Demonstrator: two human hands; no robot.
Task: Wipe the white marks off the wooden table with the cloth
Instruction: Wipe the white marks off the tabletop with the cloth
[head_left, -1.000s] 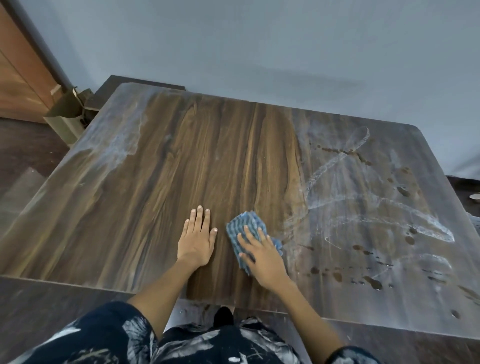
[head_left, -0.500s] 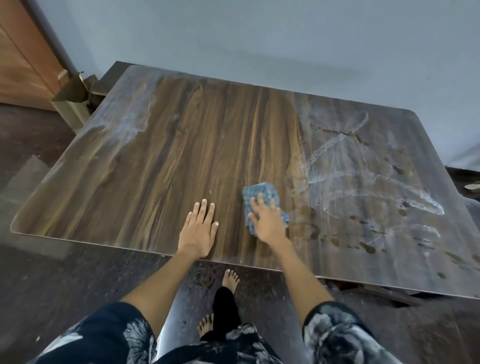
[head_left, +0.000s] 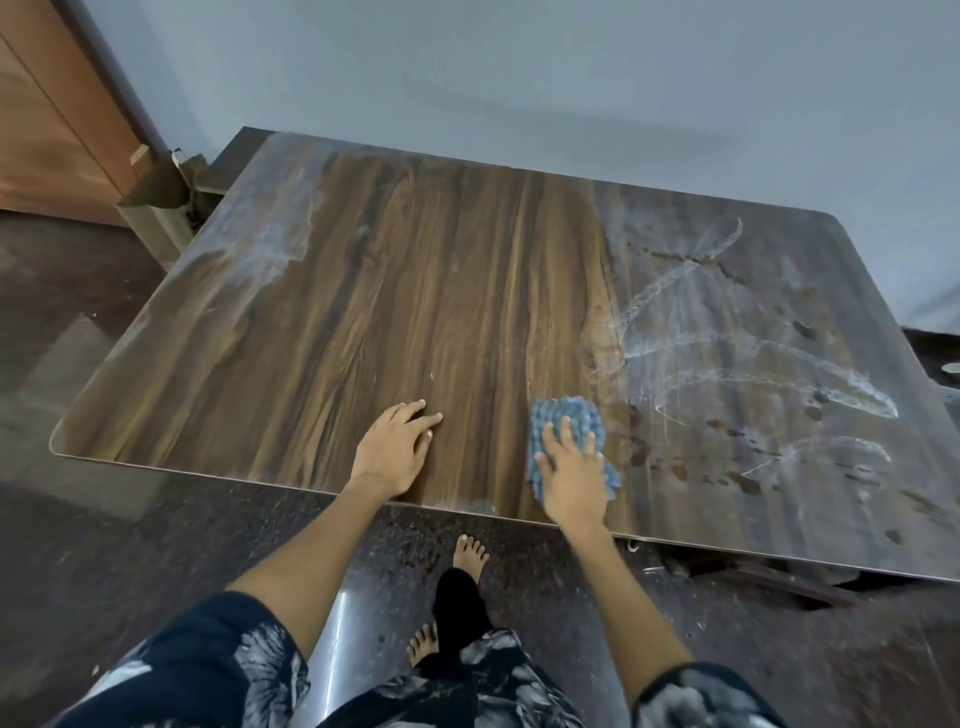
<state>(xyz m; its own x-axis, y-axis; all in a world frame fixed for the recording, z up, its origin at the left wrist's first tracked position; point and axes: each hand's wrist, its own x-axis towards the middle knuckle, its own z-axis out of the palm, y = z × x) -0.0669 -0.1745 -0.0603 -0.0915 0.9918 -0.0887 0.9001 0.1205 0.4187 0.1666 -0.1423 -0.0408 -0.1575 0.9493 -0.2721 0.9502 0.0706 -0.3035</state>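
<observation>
Blue cloth (head_left: 567, 432): flat on wooden table (head_left: 322, 332), near front edge, under right hand (head_left: 574, 480), fingers spread, pressing. Left hand (head_left: 393, 451): relaxed, braced on wood. Step: mid-wipe. White marks (head_left: 753, 364) toward right edge; next stroke likely rightward, firm.

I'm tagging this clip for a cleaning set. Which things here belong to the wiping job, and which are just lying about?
Job:
blue cloth
white marks
wooden table
right hand pressing the cloth
left hand resting on the table

Lying about:
cardboard box
wooden door
</observation>
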